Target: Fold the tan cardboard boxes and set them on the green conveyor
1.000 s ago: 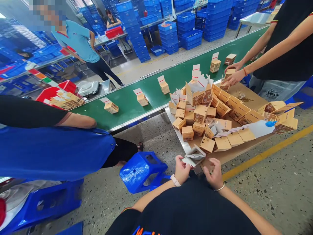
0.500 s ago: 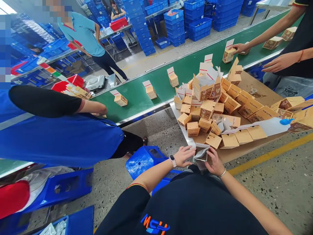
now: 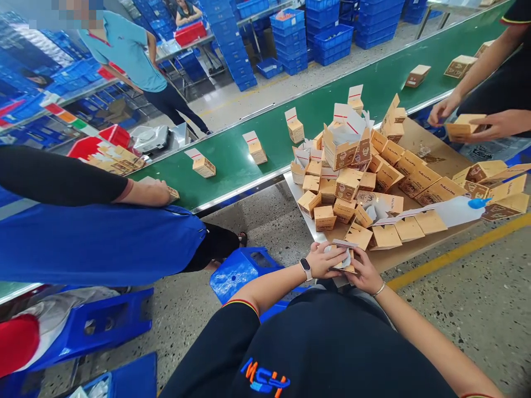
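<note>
Close to my body, at the near edge of the work table, I have a small open cardboard box (image 3: 349, 262) with a pale lining and a raised flap. My left hand (image 3: 323, 261), wearing a watch, lies with its fingers over the box's opening and its thumb at the side. Around the right side of the same box curls my right hand (image 3: 367, 272). Just beyond them, several small tan boxes (image 3: 324, 219) are piled on the table, some with lids up. A larger open carton (image 3: 341, 153) with white lining sits on the pile.
A green conveyor belt (image 3: 232, 160) runs behind the table, carrying spaced boxes. One co-worker in a blue vest (image 3: 99, 237) reaches over it at left; another co-worker's hand (image 3: 504, 124) holds a box at right. A blue-capped bottle (image 3: 462, 211) lies on the table; a blue stool (image 3: 238, 276) stands left.
My left hand has moved from the box's side onto its opening, and the box has tipped. The co-worker at right has lifted a box off the belt.
</note>
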`<state>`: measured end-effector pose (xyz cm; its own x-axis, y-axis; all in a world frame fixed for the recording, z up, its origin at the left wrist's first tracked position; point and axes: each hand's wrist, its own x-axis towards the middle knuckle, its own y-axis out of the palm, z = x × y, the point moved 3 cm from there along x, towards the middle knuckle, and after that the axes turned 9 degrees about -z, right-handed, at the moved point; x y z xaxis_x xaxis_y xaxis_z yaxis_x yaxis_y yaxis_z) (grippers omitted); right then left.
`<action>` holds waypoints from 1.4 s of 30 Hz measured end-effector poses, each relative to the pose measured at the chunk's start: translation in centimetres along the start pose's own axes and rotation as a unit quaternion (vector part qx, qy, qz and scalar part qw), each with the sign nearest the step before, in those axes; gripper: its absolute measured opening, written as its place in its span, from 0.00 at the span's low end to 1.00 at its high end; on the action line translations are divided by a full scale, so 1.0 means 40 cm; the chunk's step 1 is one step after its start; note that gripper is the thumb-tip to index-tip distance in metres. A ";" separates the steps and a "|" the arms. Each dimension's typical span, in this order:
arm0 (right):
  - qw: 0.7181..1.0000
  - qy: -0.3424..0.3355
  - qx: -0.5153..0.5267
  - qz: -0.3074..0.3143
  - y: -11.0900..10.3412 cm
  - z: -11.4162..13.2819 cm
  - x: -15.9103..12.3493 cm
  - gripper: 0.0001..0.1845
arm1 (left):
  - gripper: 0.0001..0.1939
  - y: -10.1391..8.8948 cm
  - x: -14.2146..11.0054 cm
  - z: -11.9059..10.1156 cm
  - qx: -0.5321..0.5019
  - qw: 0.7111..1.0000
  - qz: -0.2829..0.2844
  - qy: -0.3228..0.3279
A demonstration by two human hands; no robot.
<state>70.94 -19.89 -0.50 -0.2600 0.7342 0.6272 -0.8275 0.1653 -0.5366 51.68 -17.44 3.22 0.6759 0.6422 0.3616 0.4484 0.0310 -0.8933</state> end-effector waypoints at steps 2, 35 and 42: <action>1.000 0.010 0.004 -0.004 0.001 0.001 0.003 0.20 | 0.31 -0.014 0.011 -0.004 -0.009 1.000 0.004 -0.007; 0.732 0.608 0.237 -0.193 0.143 -0.009 0.003 0.29 | 0.18 0.081 0.016 -0.008 -0.500 0.624 -0.092 -0.593; 0.857 0.447 0.219 -0.134 0.100 0.007 -0.003 0.40 | 0.37 0.008 0.011 -0.012 -0.470 0.791 -0.053 -0.387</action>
<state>67.53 -19.51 -2.57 0.2913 0.9519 -0.0945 -0.9563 0.2873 -0.0542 52.40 -17.54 3.21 0.2081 0.9621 -0.1760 0.9615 -0.2342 -0.1438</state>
